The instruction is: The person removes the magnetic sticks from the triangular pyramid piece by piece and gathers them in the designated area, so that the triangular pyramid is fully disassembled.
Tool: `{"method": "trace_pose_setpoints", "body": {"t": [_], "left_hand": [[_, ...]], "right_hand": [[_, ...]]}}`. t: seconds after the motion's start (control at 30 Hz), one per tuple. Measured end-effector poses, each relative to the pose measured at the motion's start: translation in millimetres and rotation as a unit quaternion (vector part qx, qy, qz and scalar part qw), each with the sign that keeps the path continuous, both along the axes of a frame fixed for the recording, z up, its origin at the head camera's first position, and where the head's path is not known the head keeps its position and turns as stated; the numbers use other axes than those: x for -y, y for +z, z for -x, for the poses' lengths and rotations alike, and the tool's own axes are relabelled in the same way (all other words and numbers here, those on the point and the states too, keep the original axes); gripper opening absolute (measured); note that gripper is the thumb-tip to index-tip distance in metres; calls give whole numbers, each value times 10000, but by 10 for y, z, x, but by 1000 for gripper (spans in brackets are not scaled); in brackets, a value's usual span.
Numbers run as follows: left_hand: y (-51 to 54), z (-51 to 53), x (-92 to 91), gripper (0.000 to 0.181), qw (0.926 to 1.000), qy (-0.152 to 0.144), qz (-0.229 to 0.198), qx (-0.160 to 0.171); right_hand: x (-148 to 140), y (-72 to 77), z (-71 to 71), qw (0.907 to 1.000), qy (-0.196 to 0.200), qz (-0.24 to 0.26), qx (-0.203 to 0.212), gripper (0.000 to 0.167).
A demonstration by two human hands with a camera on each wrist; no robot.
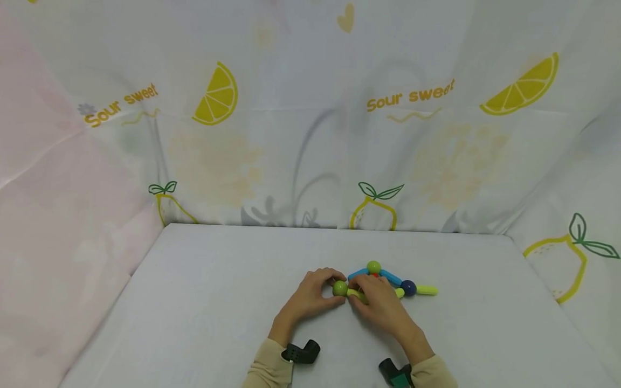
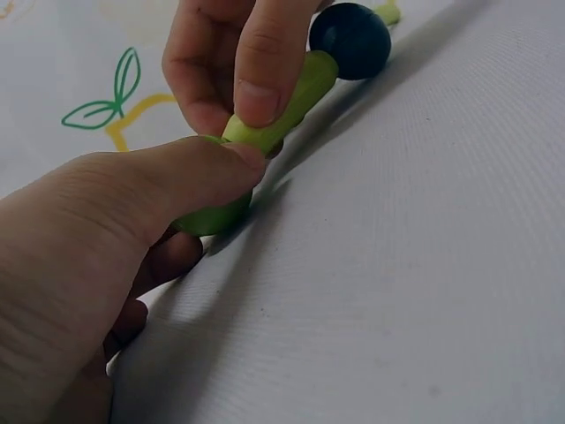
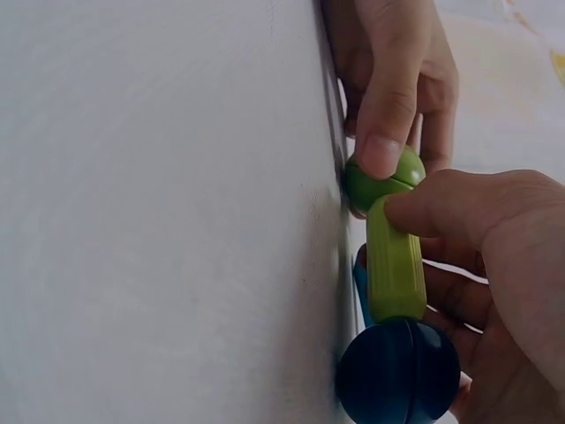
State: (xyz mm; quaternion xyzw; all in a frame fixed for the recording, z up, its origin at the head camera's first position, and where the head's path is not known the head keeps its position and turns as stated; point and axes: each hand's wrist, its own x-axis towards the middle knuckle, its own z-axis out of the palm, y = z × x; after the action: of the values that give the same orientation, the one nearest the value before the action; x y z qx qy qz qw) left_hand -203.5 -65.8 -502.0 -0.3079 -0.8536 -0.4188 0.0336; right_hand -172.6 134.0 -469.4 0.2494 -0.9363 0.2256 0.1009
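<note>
My left hand [image 1: 312, 293] grips a green ball [image 1: 340, 288] between thumb and fingers, low over the white table. Beside it, my right hand [image 1: 380, 304] pinches a ridged yellow-green rod [image 3: 395, 265]. In the right wrist view, one end of this rod meets the green ball and the other meets a dark blue ball [image 3: 399, 371]. Behind the right hand, two blue rods [image 1: 391, 277] slope down from a second green ball [image 1: 373, 267]. A bit of red shows under that ball, mostly covered by the hand. Another yellow-green rod [image 1: 427, 290] extends right from the dark blue ball.
The white table [image 1: 194, 307] reaches back to a hanging cloth [image 1: 301, 161] printed with lemons and lettering. More cloth hangs at both sides. Black wrist devices [image 1: 302, 353] are worn on both wrists, near the beige sleeves [image 1: 269, 365].
</note>
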Motion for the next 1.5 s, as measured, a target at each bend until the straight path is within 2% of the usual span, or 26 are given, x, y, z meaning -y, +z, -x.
{"method": "trace_pose_setpoints", "body": {"t": [0.3,0.57,0.87,1.07,1.27,1.5], "left_hand": [[7,-3,2,36,9999,-12,41,-162],[8,3,2,35,9998,35,-29,191],[3,17,4,29,9997,49,-124,200],[3,28,-5,24,9952,593,-529,565],[4,20,-42,26,9923,934,-472,660],[18,87,-35,30,9815,1530,-745,883]], "right_hand": [[-6,-23,13,9999,-7,90,-63,21],[6,-20,14,9997,-23,224,-62,20],[-6,-36,28,9996,36,262,-73,19],[-22,-55,36,9996,225,149,69,20],[-38,-62,31,9985,403,340,163,19],[-41,-26,27,9975,526,326,331,17]]}}
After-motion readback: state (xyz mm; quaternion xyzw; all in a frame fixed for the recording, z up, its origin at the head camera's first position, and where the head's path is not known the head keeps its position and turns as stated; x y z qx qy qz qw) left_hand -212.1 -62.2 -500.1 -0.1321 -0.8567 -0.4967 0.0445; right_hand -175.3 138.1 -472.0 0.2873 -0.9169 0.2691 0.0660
